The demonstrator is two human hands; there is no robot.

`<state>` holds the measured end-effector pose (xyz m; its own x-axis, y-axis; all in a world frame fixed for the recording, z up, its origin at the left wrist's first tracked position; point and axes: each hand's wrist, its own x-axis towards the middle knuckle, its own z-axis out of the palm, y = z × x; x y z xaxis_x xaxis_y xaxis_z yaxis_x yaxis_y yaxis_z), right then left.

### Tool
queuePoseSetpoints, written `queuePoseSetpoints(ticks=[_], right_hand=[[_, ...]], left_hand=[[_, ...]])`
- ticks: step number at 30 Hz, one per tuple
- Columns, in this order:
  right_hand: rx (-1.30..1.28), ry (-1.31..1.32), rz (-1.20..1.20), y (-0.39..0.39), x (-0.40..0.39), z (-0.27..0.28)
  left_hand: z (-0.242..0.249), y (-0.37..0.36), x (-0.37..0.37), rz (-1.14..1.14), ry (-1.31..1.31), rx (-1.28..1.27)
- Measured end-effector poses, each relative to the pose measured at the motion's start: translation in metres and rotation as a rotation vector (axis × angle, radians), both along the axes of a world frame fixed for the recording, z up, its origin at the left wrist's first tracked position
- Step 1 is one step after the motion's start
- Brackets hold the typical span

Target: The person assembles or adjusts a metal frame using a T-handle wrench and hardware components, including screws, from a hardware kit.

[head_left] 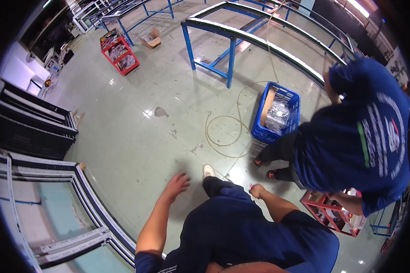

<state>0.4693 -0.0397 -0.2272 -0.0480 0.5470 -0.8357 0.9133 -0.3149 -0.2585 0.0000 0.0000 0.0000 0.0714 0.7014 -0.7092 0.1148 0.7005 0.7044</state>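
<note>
My left hand (177, 185) hangs in the air above the floor, its fingers apart and nothing in it. Lower right of centre, my right hand (257, 190) is closed around a small red item (251, 186), too small to name. One of my shoes (208, 171) shows on the floor between the two hands. To the right, a co-worker in a dark blue shirt (364, 132) stands by a table that bears a long frame (259, 42).
A blue crate (255, 133) with plastic-wrapped items and a coiled hose (223, 144) are on the floor ahead. Red carts stand at upper left (131, 69) and lower right (325, 207). Window frames (89, 207) lean at left. A cardboard box (153, 41) lies farther off.
</note>
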Motion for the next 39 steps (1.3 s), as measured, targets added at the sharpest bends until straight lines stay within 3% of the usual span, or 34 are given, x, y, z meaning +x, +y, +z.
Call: queuePoseSetpoints(ticks=[1, 2, 3, 4, 6, 7, 9, 11, 12, 13, 15, 17, 19, 21, 24, 25, 27, 29, 31, 32, 35, 36, 37, 38, 39], right_hand=[[0.099, -0.045, 0.018, 0.022, -0.015, 0.032], [0.154, -0.016, 0.277, 0.038, -0.024, 0.02], [0.132, 0.064, 0.62, 0.137, -0.063, 0.041], [-0.029, 0.117, 0.475, 0.175, -0.092, 0.072], [0.07, 0.076, 0.475, 0.219, -0.131, 0.035], [0.04, 0.057, 0.378, 0.24, -0.139, 0.043], [0.028, 0.154, 0.392, 0.279, -0.162, 0.041], [-0.074, 0.111, 0.253, 0.317, -0.185, 0.103], [-0.178, 0.075, 0.119, 0.334, -0.199, 0.128], [-0.183, 0.074, 0.115, 0.347, -0.206, 0.112], [-0.067, 0.07, 0.336, 0.368, -0.218, 0.088], [-0.192, 0.053, 0.407, 0.402, -0.235, 0.084], [-0.107, 0.116, 0.075, 0.424, -0.256, 0.092], [-0.123, 0.061, -0.031, 0.457, -0.288, 0.102], [0.075, -0.111, -0.17, 0.499, -0.328, 0.142], [0.068, -0.148, -0.229, 0.518, -0.342, 0.168], [0.161, -0.219, -0.32, 0.537, -0.362, 0.203], [0.206, -0.243, -0.339, 0.55, -0.377, 0.229], [0.294, -0.207, -0.369, 0.553, -0.389, 0.244], [0.387, -0.182, -0.359, 0.559, -0.394, 0.249], [0.445, -0.172, -0.496, 0.597, -0.407, 0.26], [0.439, -0.17, -0.501, 0.616, -0.407, 0.267], [0.597, -0.099, -0.547, 0.64, -0.405, 0.275], [0.752, -0.023, -0.592, 0.665, -0.404, 0.28], [0.883, 0.026, -0.555, 0.692, -0.401, 0.283]], left_hand=[[0.002, 0.004, -0.003, -0.007, 0.002, 0.006], [-0.005, -0.023, -0.02, 0.015, 0.028, -0.024], [-0.004, 0.04, -0.053, 0.036, 0.072, -0.1], [-0.003, 0.042, -0.07, 0.025, 0.124, -0.116], [-0.018, 0.032, -0.107, -0.091, 0.312, -0.085], [-0.02, 0.045, -0.11, -0.196, 0.433, -0.018], [-0.043, 0.049, -0.114, -0.159, 0.445, 0.068], [-0.04, 0.081, -0.102, -0.03, 0.595, 0.021], [-0.042, 0.104, -0.11, -0.035, 0.594, 0.018], [-0.047, 0.13, -0.121, -0.066, 0.573, 0.007], [-0.057, 0.183, -0.147, -0.107, 0.547, -0.004], [-0.065, 0.244, -0.182, -0.38, 0.517, 0.045], [-0.065, 0.306, -0.214, -0.412, 0.458, 0.036], [-0.052, 0.375, -0.249, -0.461, 0.406, 0.029], [-0.014, 0.476, -0.279, -0.866, 0.4, 0.038], [-0.011, 0.506, -0.288, -0.9, 0.4, 0.026], [-0.02, 0.555, -0.306, -1.183, 0.256, -0.073], [-0.027, 0.598, -0.322, -1.242, 0.197, -0.017], [-0.021, 0.647, -0.317, -1.435, 0.128, -0.137], [-0.016, 0.669, -0.313, -1.406, 0.07, -0.202], [-0.05, 0.738, -0.303, -1.588, 0.072, -0.245], [-0.042, 0.765, -0.287, -1.63, 0.187, -0.131], [-0.033, 0.794, -0.267, -1.661, 0.303, -0.014], [-0.046, 0.818, -0.252, -1.626, 0.387, 0.223], [-0.028, 0.843, -0.216, -1.489, 0.489, 0.305]])
